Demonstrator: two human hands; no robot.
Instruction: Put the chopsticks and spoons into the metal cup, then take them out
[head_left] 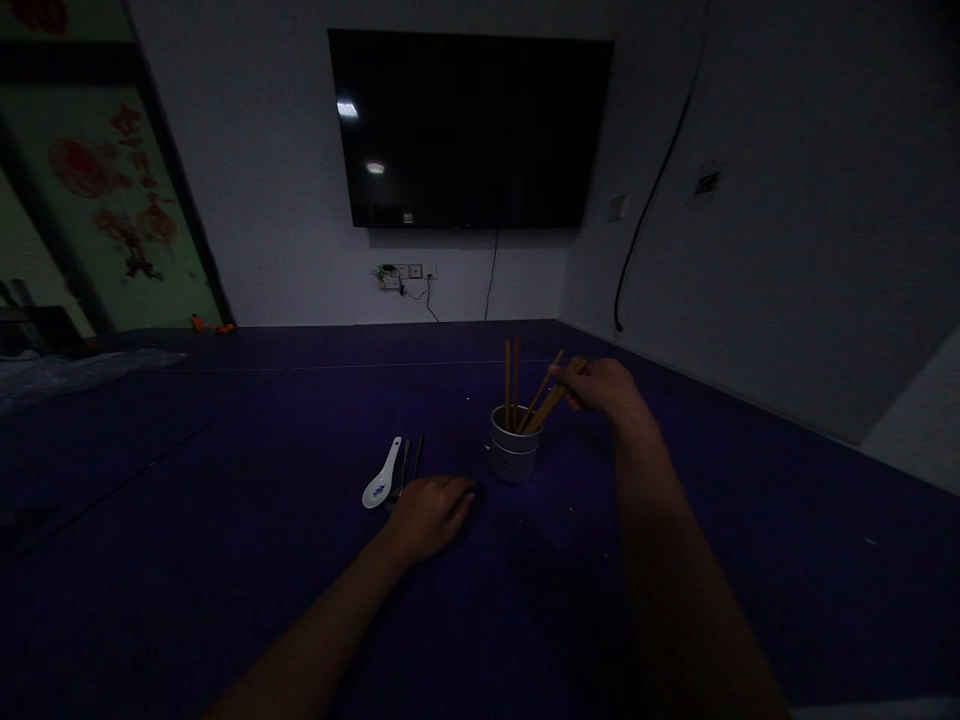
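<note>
A grey metal cup (514, 455) stands upright on the dark blue surface, with several wooden chopsticks (511, 380) leaning in it. Just above its right side, my right hand (596, 385) is closed around the upper ends of some wooden chopsticks (549, 405), whose lower ends reach into the cup. My left hand (433, 515) lies palm down on the surface to the left of the cup, fingers resting flat and not touching the cup. Beside it are a white spoon (383, 480) with a blue mark and two thin dark utensils (417, 458), partly hidden behind the hand.
A dark television (472, 130) hangs on the far wall above sockets and cables (409, 272). Clear plastic sheeting (82, 375) lies at the left, and small orange objects (212, 326) sit by the door. Light specks dot the blue surface. The room is dim.
</note>
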